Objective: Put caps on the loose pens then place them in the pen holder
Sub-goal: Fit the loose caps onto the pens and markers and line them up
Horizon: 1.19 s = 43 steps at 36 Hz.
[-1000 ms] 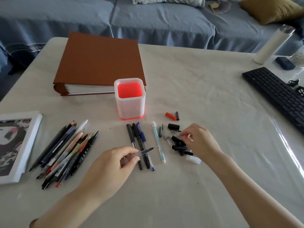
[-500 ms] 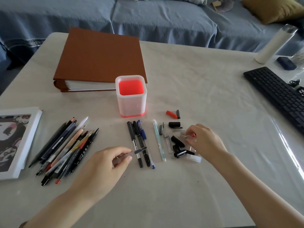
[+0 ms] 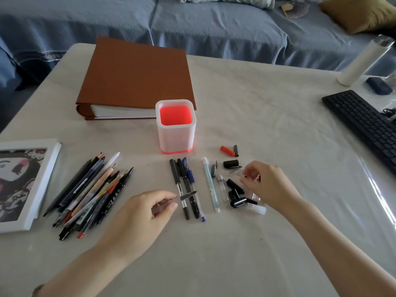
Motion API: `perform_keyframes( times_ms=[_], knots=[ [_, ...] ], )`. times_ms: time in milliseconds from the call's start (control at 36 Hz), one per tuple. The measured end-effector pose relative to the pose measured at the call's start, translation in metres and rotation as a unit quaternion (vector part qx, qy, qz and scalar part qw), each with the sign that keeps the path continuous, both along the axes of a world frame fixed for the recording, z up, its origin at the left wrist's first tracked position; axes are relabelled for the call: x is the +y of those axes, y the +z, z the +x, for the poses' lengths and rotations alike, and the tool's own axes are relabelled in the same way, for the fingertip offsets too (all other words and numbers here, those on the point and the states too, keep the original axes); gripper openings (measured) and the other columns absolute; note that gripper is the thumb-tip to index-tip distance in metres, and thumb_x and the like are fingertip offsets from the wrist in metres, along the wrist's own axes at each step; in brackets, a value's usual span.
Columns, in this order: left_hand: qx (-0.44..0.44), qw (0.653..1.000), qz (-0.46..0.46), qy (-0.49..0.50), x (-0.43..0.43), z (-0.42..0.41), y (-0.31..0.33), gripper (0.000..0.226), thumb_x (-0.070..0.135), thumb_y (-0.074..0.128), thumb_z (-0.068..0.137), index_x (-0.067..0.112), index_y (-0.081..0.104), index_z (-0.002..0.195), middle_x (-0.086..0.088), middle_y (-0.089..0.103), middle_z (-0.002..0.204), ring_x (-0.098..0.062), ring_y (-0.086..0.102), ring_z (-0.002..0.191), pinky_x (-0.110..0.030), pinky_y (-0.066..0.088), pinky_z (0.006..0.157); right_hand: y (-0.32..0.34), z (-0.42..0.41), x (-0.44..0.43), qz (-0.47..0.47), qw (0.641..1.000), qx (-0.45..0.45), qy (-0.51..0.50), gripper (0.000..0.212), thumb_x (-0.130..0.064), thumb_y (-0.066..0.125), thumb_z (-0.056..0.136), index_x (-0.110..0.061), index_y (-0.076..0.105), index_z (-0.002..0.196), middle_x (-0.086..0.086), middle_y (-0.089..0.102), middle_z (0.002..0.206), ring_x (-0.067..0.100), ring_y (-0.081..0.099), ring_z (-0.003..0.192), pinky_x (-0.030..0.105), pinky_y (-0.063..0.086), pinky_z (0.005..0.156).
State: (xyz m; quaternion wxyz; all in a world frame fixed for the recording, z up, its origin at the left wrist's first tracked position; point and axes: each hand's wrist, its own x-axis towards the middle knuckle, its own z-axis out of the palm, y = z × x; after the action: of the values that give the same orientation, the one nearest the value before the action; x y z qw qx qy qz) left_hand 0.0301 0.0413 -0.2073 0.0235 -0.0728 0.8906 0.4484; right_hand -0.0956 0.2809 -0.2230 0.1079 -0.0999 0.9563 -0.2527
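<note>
We see a pale table [image 3: 267, 116], and we take the pen holder [image 3: 175, 133] on it as our mark. It is a white square cup with a red inside and it stands upright.

Just behind the pen holder lies a closed brown binder [image 3: 137, 71]. Far to the right of the holder is a black keyboard [image 3: 364, 123], and far to its left is a white picture frame [image 3: 27, 185]. In front of the holder and to the left lies a pile of pens [image 3: 90, 194], one across another.

The left hand [image 3: 137, 217] is in front of the holder, a little to the left. Its thumb and forefinger pinch a grey pen [image 3: 186, 196]. The bare tip of this pen points to the right, above a row of capped pens [image 3: 184, 181] that lies straight in front of the holder.

The right hand [image 3: 270, 185] is in front of the holder and to the right. Its fingers are curled over a heap of loose caps [image 3: 235, 194]. We cannot tell if a cap is between them.

A light blue pen [image 3: 211, 187] lies between the row and the heap. An orange cap [image 3: 227, 151] lies near the holder's base, on its right side.
</note>
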Motion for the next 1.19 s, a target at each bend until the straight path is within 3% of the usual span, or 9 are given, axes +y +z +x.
perform_keyframes(
  times_ms=[83,222,500,667,833,889,972,1056,1194],
  knots=[
    [0.006,1.0,0.022,0.0,0.001,-0.001,0.003,0.025,0.022,0.062,0.082,0.045,0.061,0.073,0.028,0.066,0.078,0.003,0.062,0.07,-0.017,0.049,0.065,0.017,0.014,-0.011,-0.142,0.989,-0.025,0.007,0.01,-0.022,0.066,0.08,-0.03,0.062,0.076,-0.012,0.06,0.069,-0.002,0.048,0.056,0.008,0.039,0.057],
    [0.004,0.997,0.08,-0.003,0.005,-0.002,0.011,0.019,0.022,0.061,0.083,0.041,0.062,0.084,0.034,0.063,0.07,0.011,0.056,0.062,-0.004,0.042,0.06,0.036,0.033,-0.028,-0.277,0.958,-0.075,0.023,0.022,-0.021,0.064,0.081,-0.04,0.065,0.069,-0.015,0.062,0.065,0.001,0.045,0.053,0.008,0.037,0.053],
    [0.017,0.994,0.108,-0.002,0.007,0.003,0.012,0.017,0.023,0.061,0.082,0.032,0.067,0.095,0.032,0.064,0.077,0.009,0.059,0.068,-0.002,0.041,0.061,0.047,0.045,-0.048,-0.287,0.953,-0.089,0.048,0.029,-0.02,0.063,0.082,-0.046,0.064,0.07,-0.017,0.064,0.067,0.009,0.041,0.056,0.013,0.036,0.052],
    [0.058,0.996,0.057,-0.036,0.003,0.004,0.013,0.014,0.023,0.061,0.084,0.03,0.069,0.094,0.022,0.064,0.083,0.004,0.058,0.07,-0.004,0.037,0.059,0.049,0.053,-0.057,-0.271,0.952,-0.115,0.078,0.028,-0.017,0.061,0.084,-0.042,0.064,0.072,-0.017,0.069,0.069,0.021,0.056,0.067,0.011,0.039,0.056],
    [0.085,0.994,0.027,-0.062,-0.002,0.007,0.01,0.026,0.047,0.048,0.081,0.038,0.051,0.105,-0.001,0.064,0.071,-0.013,0.055,0.064,-0.026,0.044,0.057,0.047,0.061,-0.066,-0.289,0.95,-0.096,0.072,0.038,-0.006,0.062,0.082,-0.042,0.064,0.069,-0.018,0.069,0.066,0.002,0.062,0.064,0.009,0.048,0.064],
    [0.075,0.995,0.042,-0.058,-0.002,0.007,0.012,0.022,0.045,0.052,0.082,0.033,0.06,0.099,0.001,0.063,0.075,-0.013,0.055,0.062,-0.025,0.044,0.056,0.046,0.063,-0.068,-0.293,0.949,-0.09,0.072,0.041,-0.004,0.062,0.082,-0.042,0.063,0.068,-0.019,0.068,0.064,0.0,0.061,0.063,0.009,0.048,0.064],
    [0.032,0.991,0.128,-0.034,-0.002,0.005,0.014,0.015,0.02,0.061,0.084,0.032,0.071,0.082,0.008,0.063,0.064,-0.004,0.048,0.048,-0.011,0.035,0.049,0.044,0.065,-0.069,-0.307,0.946,-0.079,0.069,0.041,-0.001,0.061,0.081,-0.04,0.064,0.068,-0.018,0.068,0.062,0.001,0.06,0.059,0.01,0.047,0.063],
    [-0.005,0.985,0.167,-0.034,-0.003,0.002,0.013,0.016,0.017,0.061,0.083,0.029,0.07,0.08,0.008,0.063,0.06,-0.008,0.037,0.048,-0.019,0.032,0.048,0.044,0.064,-0.07,-0.312,0.943,-0.084,0.074,0.04,0.001,0.06,0.082,-0.037,0.063,0.071,-0.018,0.066,0.059,0.001,0.058,0.056,0.008,0.046,0.061],
    [0.086,0.993,0.067,-0.045,-0.002,0.003,0.005,0.011,0.032,0.057,0.084,0.037,0.061,0.094,0.003,0.063,0.069,-0.01,0.053,0.056,-0.022,0.043,0.053,0.041,0.062,-0.072,-0.333,0.935,-0.101,0.064,0.041,0.007,0.057,0.082,-0.032,0.064,0.07,-0.009,0.067,0.058,0.002,0.056,0.051,0.01,0.046,0.059]
  ],
)
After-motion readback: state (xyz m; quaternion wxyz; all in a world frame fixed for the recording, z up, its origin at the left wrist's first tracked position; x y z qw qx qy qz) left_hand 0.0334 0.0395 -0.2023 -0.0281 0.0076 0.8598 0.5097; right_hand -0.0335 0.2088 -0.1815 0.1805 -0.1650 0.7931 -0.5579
